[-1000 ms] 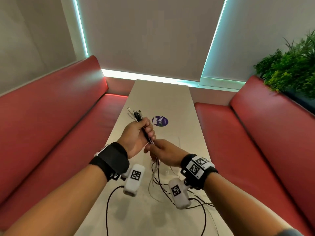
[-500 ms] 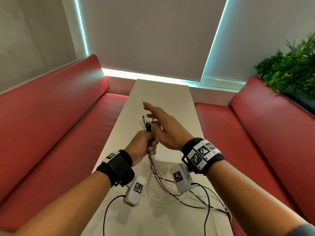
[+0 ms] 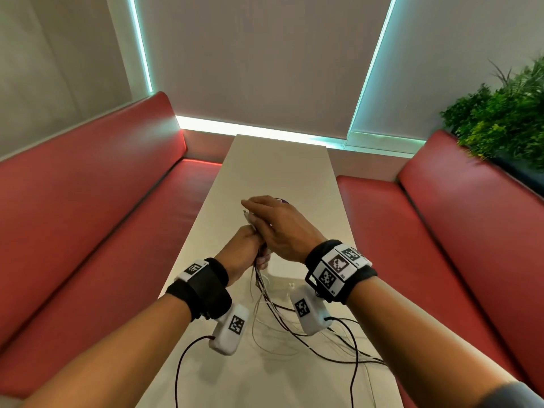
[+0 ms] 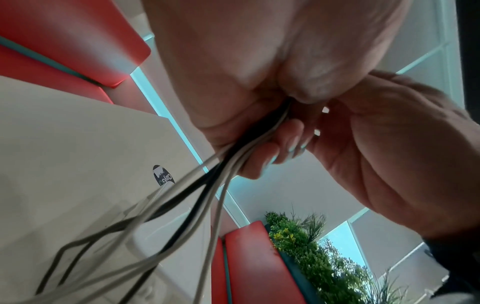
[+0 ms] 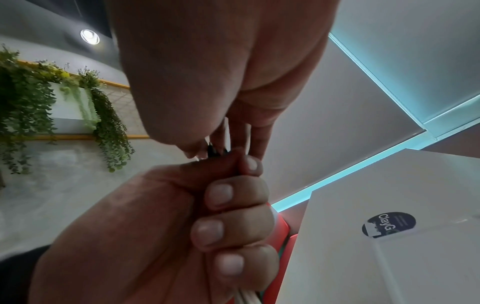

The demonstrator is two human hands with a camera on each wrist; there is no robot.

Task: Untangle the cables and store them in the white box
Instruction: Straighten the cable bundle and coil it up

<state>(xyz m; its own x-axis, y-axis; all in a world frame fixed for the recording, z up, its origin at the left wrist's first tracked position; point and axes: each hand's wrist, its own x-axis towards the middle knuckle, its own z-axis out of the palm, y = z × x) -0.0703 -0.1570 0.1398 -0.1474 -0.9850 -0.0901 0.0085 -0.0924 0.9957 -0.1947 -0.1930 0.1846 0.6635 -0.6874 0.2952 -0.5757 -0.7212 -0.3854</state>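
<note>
My left hand [image 3: 248, 245] is a fist round a bundle of black and white cables [image 3: 259, 278], held upright above the table. In the right wrist view its curled fingers [image 5: 221, 214] wrap the bundle. My right hand [image 3: 278, 225] lies over the top of the bundle. Its thumb and fingers close on the white cable ends [image 5: 226, 127] that stick out above the fist. Below the fist the cables [image 4: 207, 185] fan out and trail in loose loops on the table [image 3: 294, 322]. A white box corner [image 4: 155, 244] shows beneath them, blurred.
The narrow pale table [image 3: 279, 166] runs away from me between two red benches [image 3: 103, 216] [image 3: 441, 231]. A round dark sticker [image 5: 388, 224] sits on it just past my hands. Green plants [image 3: 506, 119] stand behind the right bench. Black leads hang from the wrist cameras.
My right hand let go low on the bundle, rose over my left fist, and now has come down onto the cable ends. The left hand sank and drew nearer with the bundle.
</note>
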